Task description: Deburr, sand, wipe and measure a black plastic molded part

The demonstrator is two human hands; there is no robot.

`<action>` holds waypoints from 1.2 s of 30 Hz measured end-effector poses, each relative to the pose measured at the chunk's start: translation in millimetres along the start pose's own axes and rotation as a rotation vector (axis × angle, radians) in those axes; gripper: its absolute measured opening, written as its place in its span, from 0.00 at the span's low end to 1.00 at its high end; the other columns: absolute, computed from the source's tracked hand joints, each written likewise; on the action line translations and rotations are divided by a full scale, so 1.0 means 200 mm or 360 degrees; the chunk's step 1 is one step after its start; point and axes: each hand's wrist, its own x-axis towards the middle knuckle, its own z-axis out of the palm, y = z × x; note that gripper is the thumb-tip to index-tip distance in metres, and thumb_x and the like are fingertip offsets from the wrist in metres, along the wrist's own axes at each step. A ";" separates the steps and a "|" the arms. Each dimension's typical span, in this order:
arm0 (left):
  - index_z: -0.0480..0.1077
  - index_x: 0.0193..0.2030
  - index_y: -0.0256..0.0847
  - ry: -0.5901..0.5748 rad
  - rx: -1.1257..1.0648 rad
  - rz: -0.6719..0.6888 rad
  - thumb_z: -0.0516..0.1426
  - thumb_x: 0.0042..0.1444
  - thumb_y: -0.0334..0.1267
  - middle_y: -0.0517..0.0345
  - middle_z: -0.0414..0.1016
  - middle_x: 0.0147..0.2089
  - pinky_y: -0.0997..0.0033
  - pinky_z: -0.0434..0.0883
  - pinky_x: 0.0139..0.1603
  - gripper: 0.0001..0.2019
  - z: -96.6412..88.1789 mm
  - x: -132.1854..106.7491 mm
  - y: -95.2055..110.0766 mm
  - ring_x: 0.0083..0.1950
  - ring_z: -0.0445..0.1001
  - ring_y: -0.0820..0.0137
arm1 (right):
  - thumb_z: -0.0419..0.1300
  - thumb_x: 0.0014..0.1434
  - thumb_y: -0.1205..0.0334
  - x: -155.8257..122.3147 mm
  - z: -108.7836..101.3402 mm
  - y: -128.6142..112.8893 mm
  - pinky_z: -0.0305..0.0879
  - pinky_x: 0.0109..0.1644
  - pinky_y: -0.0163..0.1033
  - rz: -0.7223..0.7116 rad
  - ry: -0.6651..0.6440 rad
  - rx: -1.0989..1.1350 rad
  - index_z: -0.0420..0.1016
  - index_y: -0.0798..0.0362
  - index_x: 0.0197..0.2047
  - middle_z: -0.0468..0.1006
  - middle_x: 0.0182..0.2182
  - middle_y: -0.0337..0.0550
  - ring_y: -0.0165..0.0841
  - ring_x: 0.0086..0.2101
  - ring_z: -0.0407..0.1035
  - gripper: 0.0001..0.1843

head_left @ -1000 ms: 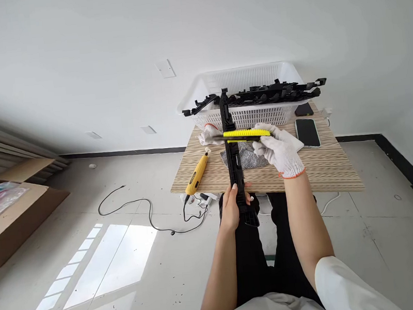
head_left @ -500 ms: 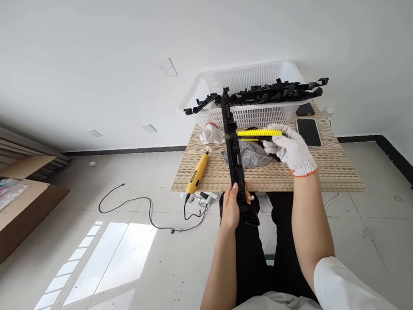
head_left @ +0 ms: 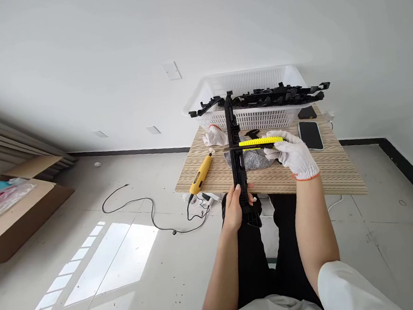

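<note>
My left hand [head_left: 234,208], bare, is closed round the lower end of a long black plastic trim piece [head_left: 233,138]. The piece stands nearly upright in view, its far tip in front of the basket. A white knit glove with an orange cuff covers my right hand [head_left: 292,155], which grips a yellow and black utility knife [head_left: 261,142]. The knife points left, its blade lying across the middle of the trim piece; whether it touches is hard to see. Behind them, a grey cloth [head_left: 256,160] lies on the wood-patterned table [head_left: 334,174].
A white plastic basket [head_left: 261,119] with several black trim pieces [head_left: 277,95] across it stands at the back. A yellow rotary tool [head_left: 200,174] and a spare glove [head_left: 215,136] lie left. Two phones, one face-up [head_left: 310,135], lie right. A cardboard box [head_left: 27,226] is on the floor.
The knife and my right hand have moved slightly toward me along the trim piece, and the knife lies more level. My left hand keeps its hold. The whole view has shifted a little.
</note>
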 end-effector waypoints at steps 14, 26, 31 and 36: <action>0.76 0.43 0.36 -0.0001 -0.0019 -0.0015 0.51 0.65 0.53 0.58 0.73 0.25 0.72 0.68 0.33 0.22 -0.01 0.00 0.00 0.26 0.68 0.72 | 0.66 0.54 0.65 -0.05 -0.09 -0.03 0.81 0.41 0.40 0.0005 0.0037 -0.0093 0.77 0.50 0.47 0.82 0.41 0.42 0.34 0.35 0.80 0.16; 0.76 0.44 0.36 0.0001 0.0015 -0.0005 0.51 0.66 0.53 0.58 0.72 0.25 0.72 0.67 0.34 0.22 0.00 0.00 0.00 0.26 0.68 0.72 | 0.66 0.54 0.63 -0.02 -0.01 0.05 0.82 0.39 0.42 0.0045 -0.0055 -0.0062 0.76 0.51 0.47 0.81 0.39 0.42 0.35 0.35 0.80 0.16; 0.76 0.44 0.36 0.0004 0.0016 -0.0022 0.51 0.66 0.53 0.58 0.73 0.25 0.72 0.67 0.34 0.22 0.00 0.00 0.00 0.26 0.68 0.72 | 0.64 0.55 0.63 -0.03 -0.04 0.03 0.80 0.44 0.44 -0.0124 0.0014 0.0032 0.76 0.49 0.48 0.82 0.40 0.42 0.34 0.36 0.80 0.16; 0.76 0.45 0.36 -0.0010 0.0010 -0.0012 0.50 0.66 0.52 0.58 0.73 0.26 0.71 0.67 0.35 0.22 -0.01 0.00 0.00 0.26 0.68 0.72 | 0.64 0.51 0.68 -0.07 -0.14 -0.02 0.77 0.32 0.41 -0.0002 -0.0076 -0.0048 0.77 0.52 0.43 0.81 0.39 0.44 0.32 0.28 0.76 0.14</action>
